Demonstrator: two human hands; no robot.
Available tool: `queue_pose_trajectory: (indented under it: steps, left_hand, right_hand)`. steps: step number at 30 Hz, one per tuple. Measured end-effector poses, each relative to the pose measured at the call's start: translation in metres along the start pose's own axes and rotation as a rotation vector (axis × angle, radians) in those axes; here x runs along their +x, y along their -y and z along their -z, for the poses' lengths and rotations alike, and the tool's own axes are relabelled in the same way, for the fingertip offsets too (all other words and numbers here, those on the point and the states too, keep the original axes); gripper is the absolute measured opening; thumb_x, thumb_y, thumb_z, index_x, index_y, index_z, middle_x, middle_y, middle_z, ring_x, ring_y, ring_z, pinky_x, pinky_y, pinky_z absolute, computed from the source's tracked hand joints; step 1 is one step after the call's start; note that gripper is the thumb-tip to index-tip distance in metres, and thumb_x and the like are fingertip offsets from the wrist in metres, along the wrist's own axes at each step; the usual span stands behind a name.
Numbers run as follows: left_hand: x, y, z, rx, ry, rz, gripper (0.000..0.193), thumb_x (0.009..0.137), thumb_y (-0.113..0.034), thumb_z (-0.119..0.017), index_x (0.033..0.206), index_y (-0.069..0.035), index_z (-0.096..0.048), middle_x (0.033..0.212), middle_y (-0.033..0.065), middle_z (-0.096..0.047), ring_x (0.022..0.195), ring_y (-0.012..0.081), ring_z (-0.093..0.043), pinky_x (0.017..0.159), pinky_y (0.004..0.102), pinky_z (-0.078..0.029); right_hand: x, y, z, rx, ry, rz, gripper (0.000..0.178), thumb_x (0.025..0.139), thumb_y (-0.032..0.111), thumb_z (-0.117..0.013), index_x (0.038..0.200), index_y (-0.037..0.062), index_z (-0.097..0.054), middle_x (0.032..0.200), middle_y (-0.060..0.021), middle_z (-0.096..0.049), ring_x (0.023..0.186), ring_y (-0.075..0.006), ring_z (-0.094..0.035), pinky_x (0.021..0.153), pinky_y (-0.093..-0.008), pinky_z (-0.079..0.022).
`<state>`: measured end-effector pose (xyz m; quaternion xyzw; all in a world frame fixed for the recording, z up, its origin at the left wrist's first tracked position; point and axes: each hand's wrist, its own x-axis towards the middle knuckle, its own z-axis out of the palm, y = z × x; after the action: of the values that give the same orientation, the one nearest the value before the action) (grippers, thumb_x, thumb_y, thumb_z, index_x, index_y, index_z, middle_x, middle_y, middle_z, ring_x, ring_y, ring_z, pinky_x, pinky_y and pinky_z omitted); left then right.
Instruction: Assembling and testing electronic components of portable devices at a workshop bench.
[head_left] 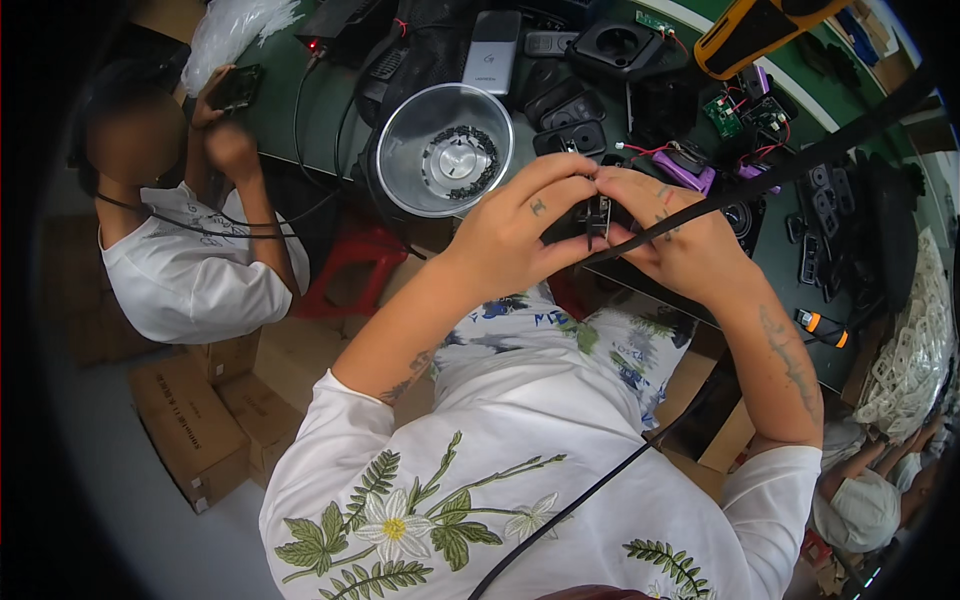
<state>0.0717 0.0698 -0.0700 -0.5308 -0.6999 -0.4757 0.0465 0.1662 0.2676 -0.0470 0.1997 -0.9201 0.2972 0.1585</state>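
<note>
Black part (600,214), pinched between left hand (530,218) and right hand (688,228), fingers nearly closed, seems mid-handling; next likely needs steadiness.

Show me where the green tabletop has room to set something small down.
Bare green tabletop shows left of the round silver metal bowl, between thin black cables, and between the right hand and the orange-and-black cylindrical object. Crowded: right of the bowl, with black plastic housings and purple cylinders.

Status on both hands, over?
Left hand and right hand holding small dark part. Part partly hidden. Black cable crosses view of right hand.
</note>
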Motion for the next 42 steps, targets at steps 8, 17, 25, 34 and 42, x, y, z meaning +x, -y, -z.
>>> queue_pose_trajectory:
  steps: [8,17,25,34,42]
  left_hand:
    - [0.004,0.0,-0.008,-0.035,0.008,0.033,0.046,0.072,-0.013,-0.079,0.114,-0.005,-0.06,0.118,0.0103,-0.061,0.093,0.0298,-0.067,0.075,0.0348,-0.057]
    - [0.004,-0.001,-0.014,0.023,-0.077,-0.074,0.046,0.068,-0.009,-0.078,0.11,-0.001,-0.061,0.11,0.0125,-0.063,0.085,0.0273,-0.068,0.068,0.0312,-0.058]
    - [0.007,0.0,-0.013,-0.124,-0.005,0.025,0.045,0.066,-0.004,-0.079,0.107,0.002,-0.062,0.105,0.0146,-0.064,0.081,0.0243,-0.069,0.07,0.0303,-0.059]
    - [0.003,-0.002,-0.021,-0.148,-0.077,0.118,0.046,0.065,-0.003,-0.078,0.109,0.002,-0.063,0.106,0.0146,-0.065,0.084,0.0221,-0.07,0.076,0.0299,-0.06]
    - [0.01,0.0,-0.005,0.012,-0.072,0.093,0.048,0.065,-0.005,-0.082,0.109,-0.001,-0.064,0.106,0.0139,-0.065,0.088,0.0226,-0.069,0.077,0.0301,-0.058]
  right_hand:
    - [0.0,-0.009,0.003,0.136,-0.089,-0.011,0.051,0.073,0.007,-0.075,0.122,0.0034,-0.059,0.11,-0.0132,-0.067,0.08,-0.0294,-0.068,0.07,-0.0351,-0.057]
    - [-0.001,-0.005,0.006,0.091,0.016,-0.069,0.046,0.073,0.009,-0.074,0.117,0.0053,-0.061,0.11,-0.0117,-0.066,0.076,-0.028,-0.068,0.069,-0.0354,-0.056]
    - [-0.005,-0.012,0.013,0.161,0.045,-0.096,0.048,0.075,0.012,-0.074,0.121,0.0098,-0.062,0.113,-0.0106,-0.066,0.094,-0.03,-0.067,0.077,-0.0366,-0.056]
    - [-0.004,-0.006,0.012,0.092,0.111,-0.172,0.046,0.075,0.015,-0.074,0.118,0.0064,-0.059,0.101,-0.0131,-0.067,0.084,-0.0307,-0.067,0.071,-0.0371,-0.054]
    - [-0.012,-0.016,0.019,0.112,0.032,-0.196,0.042,0.077,0.017,-0.073,0.117,0.0087,-0.059,0.109,-0.0115,-0.066,0.091,-0.0319,-0.066,0.077,-0.0371,-0.054]
